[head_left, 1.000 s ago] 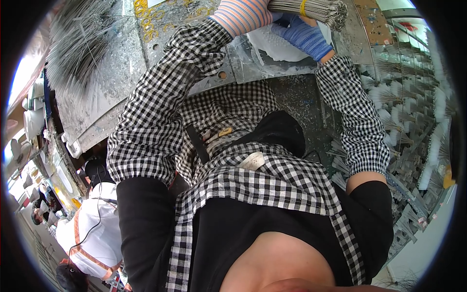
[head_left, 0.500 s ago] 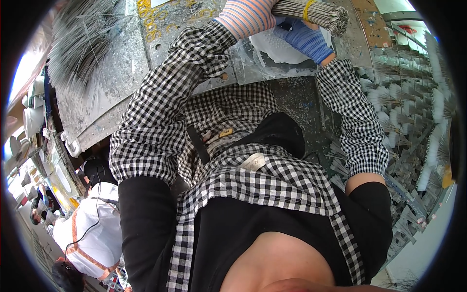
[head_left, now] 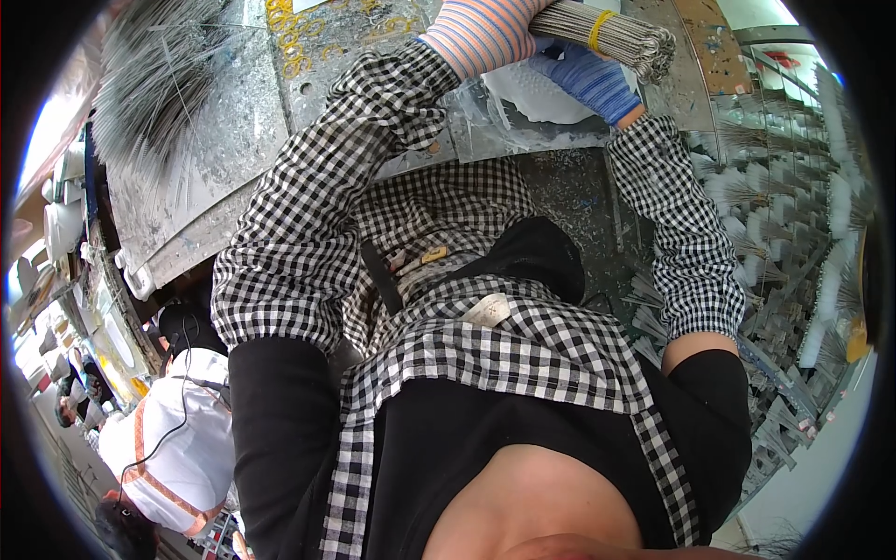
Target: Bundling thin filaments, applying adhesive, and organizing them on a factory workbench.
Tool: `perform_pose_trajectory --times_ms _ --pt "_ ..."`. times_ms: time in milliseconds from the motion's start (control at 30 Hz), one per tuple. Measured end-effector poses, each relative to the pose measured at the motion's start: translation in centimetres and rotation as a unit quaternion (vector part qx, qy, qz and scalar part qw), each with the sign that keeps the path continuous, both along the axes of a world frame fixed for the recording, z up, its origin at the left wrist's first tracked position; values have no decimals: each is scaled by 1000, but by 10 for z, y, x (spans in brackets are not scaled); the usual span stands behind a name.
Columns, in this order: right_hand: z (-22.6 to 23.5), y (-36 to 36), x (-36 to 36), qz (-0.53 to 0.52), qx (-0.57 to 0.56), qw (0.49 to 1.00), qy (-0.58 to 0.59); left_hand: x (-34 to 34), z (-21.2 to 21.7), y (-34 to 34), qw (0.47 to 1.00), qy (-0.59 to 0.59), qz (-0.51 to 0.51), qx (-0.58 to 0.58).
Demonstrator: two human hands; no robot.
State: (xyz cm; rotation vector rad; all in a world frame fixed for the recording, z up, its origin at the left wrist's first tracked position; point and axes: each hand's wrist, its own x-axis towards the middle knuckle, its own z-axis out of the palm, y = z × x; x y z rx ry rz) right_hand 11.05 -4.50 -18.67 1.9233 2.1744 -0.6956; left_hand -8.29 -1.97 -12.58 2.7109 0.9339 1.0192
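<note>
- Slightly rightward and toward the upper rim, the bundle of thin grey rods (head_left: 611, 35) has been shifted since the earlier frames, so it is judged as being repositioned over the metal-clad bench (head_left: 233, 140).
- Loose grey rods (head_left: 140, 84) are seen fanned at far left, unchanged.
- Left hand (head_left: 485, 33), in a striped glove, is closed around the bundle's near end.
- Right hand (head_left: 588, 79), blue-gloved, is pressed under it; its fingers are hidden.
- Racks of white-tipped pieces (head_left: 793, 215) are seen at right.
</note>
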Motion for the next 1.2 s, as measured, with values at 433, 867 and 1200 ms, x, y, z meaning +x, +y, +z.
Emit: perform_pose_trajectory --times_ms 433,867,1200 --pt "-9 -6 9 22 140 986 84 3 5 -1 1000 16 1 -11" --pt "141 -38 -17 34 299 898 322 -16 30 -66 735 -558 87 -375" --pt "271 31 -129 267 395 824 306 -88 50 -137 219 -746 -87 -622"
